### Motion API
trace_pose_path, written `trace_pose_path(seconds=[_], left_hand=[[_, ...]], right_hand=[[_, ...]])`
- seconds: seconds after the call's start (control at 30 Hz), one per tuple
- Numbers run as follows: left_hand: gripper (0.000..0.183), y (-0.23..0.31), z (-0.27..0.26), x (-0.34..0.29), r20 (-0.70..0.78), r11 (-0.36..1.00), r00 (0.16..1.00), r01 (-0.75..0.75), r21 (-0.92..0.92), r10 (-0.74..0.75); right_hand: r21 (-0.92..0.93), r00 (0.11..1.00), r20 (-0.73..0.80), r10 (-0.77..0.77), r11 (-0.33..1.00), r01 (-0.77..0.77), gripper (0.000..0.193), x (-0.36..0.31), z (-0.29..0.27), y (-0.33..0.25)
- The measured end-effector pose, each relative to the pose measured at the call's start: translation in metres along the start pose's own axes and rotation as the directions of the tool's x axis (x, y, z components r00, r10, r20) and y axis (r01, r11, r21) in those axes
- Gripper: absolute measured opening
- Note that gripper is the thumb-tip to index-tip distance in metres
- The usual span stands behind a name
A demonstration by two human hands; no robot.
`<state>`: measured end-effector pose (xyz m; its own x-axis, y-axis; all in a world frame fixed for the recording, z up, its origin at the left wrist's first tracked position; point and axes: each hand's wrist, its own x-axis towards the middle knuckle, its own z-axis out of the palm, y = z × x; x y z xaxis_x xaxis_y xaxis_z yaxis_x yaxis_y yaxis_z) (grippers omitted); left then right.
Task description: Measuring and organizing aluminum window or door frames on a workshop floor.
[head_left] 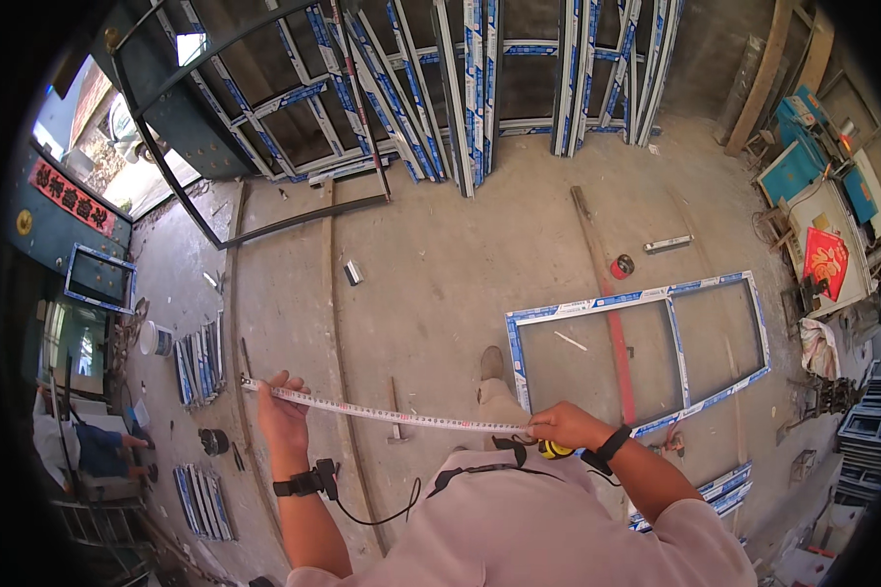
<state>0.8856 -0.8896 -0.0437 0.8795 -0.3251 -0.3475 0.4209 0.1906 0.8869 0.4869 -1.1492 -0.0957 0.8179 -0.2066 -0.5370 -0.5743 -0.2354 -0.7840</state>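
A pulled-out tape measure (392, 415) stretches in front of my body between my two hands, its white blade running slightly downward to the right. The blade's free end lies in the closed fingers of my left hand (282, 416), with the metal tip poking out past them. My right hand (570, 428) is closed at the other end, pinching the blade; the yellow and black case shows just below its fingers. Right of my leg, a window frame (597, 308) with blue-and-white film and one crossbar lies on the floor, apart from both hands.
A hammer (394, 416) lies on the floor below the tape. Wooden strips (335, 293) and a red-ended strip (617, 362) cross the floor. Film-wrapped profiles (475, 98) lean on the far wall. A black metal frame (303, 220) stands left. A person (98, 450) sits at the left edge.
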Motion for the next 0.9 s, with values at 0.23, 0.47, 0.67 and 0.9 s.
trace_pose_path(seconds=[0.23, 0.47, 0.67, 0.9], left_hand=[[0.041, -0.014, 0.07, 0.096, -0.054, 0.97, 0.975, 0.222, 0.1, -0.217], [0.035, -0.029, 0.16, 0.199, 0.043, 0.943, 0.962, 0.257, 0.212, -0.271], [0.032, -0.061, 0.23, 0.323, 0.105, 0.875, 0.907, 0.357, 0.328, -0.409], [0.025, -0.086, 0.354, 0.439, 0.192, 0.757, 0.842, 0.324, 0.568, -0.505]], right_hand=[[0.371, 0.982, -0.189, 0.022, 0.927, 0.05, 0.034, 0.101, -0.107, 0.003], [0.547, 0.905, -0.347, 0.244, 0.837, -0.016, 0.03, 0.15, -0.222, -0.021], [0.622, 0.791, -0.498, 0.355, 0.782, 0.042, 0.033, 0.203, -0.272, -0.022], [0.654, 0.711, -0.566, 0.417, 0.752, 0.08, 0.033, 0.258, -0.334, -0.052]])
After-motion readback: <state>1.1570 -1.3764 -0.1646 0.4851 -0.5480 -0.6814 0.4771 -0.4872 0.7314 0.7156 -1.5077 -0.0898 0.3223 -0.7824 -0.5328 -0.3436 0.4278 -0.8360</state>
